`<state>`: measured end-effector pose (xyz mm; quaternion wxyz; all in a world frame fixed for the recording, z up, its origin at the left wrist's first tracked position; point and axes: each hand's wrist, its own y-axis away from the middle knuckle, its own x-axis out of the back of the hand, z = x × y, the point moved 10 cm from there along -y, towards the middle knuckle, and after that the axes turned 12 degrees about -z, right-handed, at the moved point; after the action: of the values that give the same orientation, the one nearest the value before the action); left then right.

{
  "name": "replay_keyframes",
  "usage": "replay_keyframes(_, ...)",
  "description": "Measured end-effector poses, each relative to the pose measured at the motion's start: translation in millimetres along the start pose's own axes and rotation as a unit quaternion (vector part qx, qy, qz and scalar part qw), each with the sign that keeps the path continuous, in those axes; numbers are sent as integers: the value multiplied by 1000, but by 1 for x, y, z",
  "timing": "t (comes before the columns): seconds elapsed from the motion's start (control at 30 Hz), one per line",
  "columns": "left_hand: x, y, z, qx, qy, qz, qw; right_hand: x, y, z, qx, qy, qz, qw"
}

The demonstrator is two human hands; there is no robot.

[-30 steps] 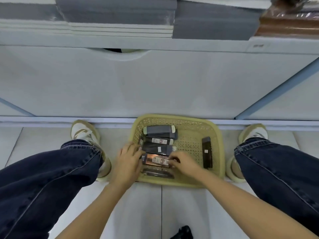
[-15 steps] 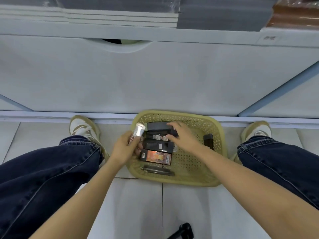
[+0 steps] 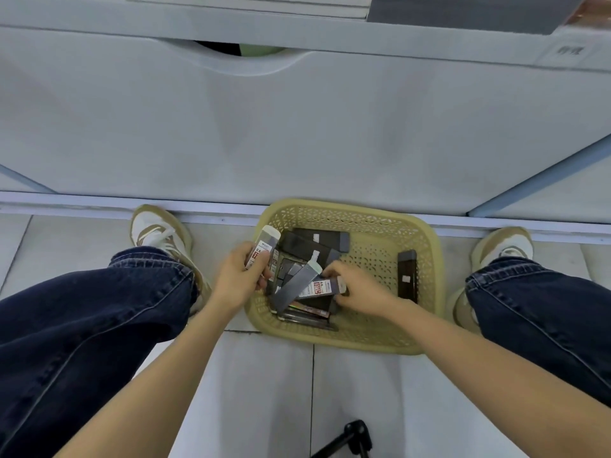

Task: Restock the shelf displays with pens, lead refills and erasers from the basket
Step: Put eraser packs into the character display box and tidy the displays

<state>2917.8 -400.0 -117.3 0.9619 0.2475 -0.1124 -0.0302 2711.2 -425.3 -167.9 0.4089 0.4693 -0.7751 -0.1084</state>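
Fingers of the left hand curl round a lead refill case above the basket's left edge, while the right hand pinches a second refill case inside it.

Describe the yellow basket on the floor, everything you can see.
The basket is pale yellow, plastic-looking, a rounded rectangle with lattice walls and floor. It sits upright on the tiled floor at the foot of the white shelf base. Dark packs pile at its left; one lone pack lies by the right wall. The left hand grips a white-capped refill case at the left rim; the right hand grips a second refill case inside.
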Motion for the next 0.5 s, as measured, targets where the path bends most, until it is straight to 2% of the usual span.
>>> replay_keyframes(0.07, 1, 0, 0, 0, -4, 5, 1000, 9, 2, 5, -3, -28, 9, 1000)
replay_keyframes(0.17, 1, 1, 0, 3, -14, 9, 1000, 50, 3, 9, -32, -28, 149, 988)
replay_keyframes(0.2, 0, 1, 1, 4, -15, 10, 1000, 58, 0, 10, -43, -27, 171, 984)
replay_keyframes(0.33, 0, 1, 1, 7, -15, 4, 1000, 40, -30, 7, -93, 68, 83, 990)
replay_keyframes(0.4, 0, 2, 1, 6, -19, 4, 1000, 31, -34, 11, -124, 106, 86, 983)
replay_keyframes(0.5, 1, 2, -1, 10, -28, 13, 999, 32, -30, 16, -140, 98, 131, 977)
